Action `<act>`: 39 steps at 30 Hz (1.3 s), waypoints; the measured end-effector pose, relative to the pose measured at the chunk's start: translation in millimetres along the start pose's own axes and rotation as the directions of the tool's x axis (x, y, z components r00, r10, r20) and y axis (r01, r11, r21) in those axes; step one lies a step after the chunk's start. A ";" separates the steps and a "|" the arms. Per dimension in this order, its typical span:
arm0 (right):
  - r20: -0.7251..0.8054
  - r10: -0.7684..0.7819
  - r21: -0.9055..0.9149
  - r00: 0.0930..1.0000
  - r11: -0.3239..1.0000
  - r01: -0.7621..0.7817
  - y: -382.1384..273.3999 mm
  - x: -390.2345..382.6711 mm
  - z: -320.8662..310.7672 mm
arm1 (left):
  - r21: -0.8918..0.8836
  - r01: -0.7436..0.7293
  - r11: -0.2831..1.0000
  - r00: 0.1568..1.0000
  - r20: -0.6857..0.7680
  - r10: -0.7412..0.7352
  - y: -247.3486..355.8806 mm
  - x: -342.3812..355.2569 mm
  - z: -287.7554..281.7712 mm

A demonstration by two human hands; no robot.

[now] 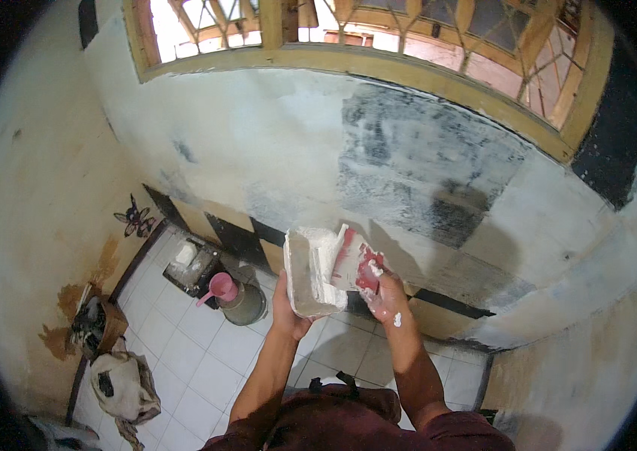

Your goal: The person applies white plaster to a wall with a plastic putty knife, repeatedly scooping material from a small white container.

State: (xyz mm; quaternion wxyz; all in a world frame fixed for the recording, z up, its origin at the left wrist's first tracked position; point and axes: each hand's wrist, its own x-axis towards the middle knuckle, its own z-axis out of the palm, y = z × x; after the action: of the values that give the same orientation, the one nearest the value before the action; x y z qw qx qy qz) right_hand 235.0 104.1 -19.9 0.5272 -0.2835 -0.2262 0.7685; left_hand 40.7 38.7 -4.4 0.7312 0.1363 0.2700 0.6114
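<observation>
My left hand [287, 310] grips a shallow rectangular tub [302, 274] by its left side and underside. White putty [322, 252] coats the tub's right half and rim, while a greyish surface shows in the left half. In my right hand [387, 297] is a putty scraper [346, 259] with a red, putty-smeared grip. Its broad, whitish blade, streaked with red, meets the putty along the tub's right side. White smears mark my right hand and wrist. My right fingers are partly hidden around the scraper's grip.
Ahead stands a wall [288, 128] with patchy white coating over dark areas, below a yellow-framed window [333, 62]. On the tiled floor [217, 349], left, are a bucket [247, 307], a pink dipper [222, 287], a dark box-like object [197, 278] and a pale sack [125, 387].
</observation>
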 end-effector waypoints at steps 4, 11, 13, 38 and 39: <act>-0.038 0.022 0.124 0.999 0.992 -0.017 1.1 -18.2 -13.1 | -0.002 0.034 0.999 0.999 0.024 -0.033 -14.6 6.1 3.8; -0.024 -0.118 0.216 0.993 0.969 0.120 -5.4 -39.1 -50.9 | 0.027 0.137 0.990 0.984 0.109 -0.139 -36.8 17.3 17.2; -0.011 -0.200 0.445 0.980 0.877 0.184 -16.0 -40.0 -50.1 | 0.043 0.144 0.989 0.983 0.109 -0.148 -39.6 15.3 23.6; 0.693 -0.689 -0.531 0.215 -0.688 -0.494 -317.9 9.9 -81.4 | 0.029 0.166 0.986 0.970 0.177 -0.169 -40.6 6.6 33.1; 0.557 -0.759 -0.597 0.336 -0.647 -0.474 -316.7 7.5 -77.1 | 0.037 0.163 0.986 0.970 0.179 -0.167 -39.3 8.4 33.6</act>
State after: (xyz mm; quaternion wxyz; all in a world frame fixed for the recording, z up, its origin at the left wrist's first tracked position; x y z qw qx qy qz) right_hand 500.8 223.1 126.6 0.2775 -0.6682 -0.5709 -0.3881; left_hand 92.7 42.8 0.3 0.7994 0.1765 0.2195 0.5307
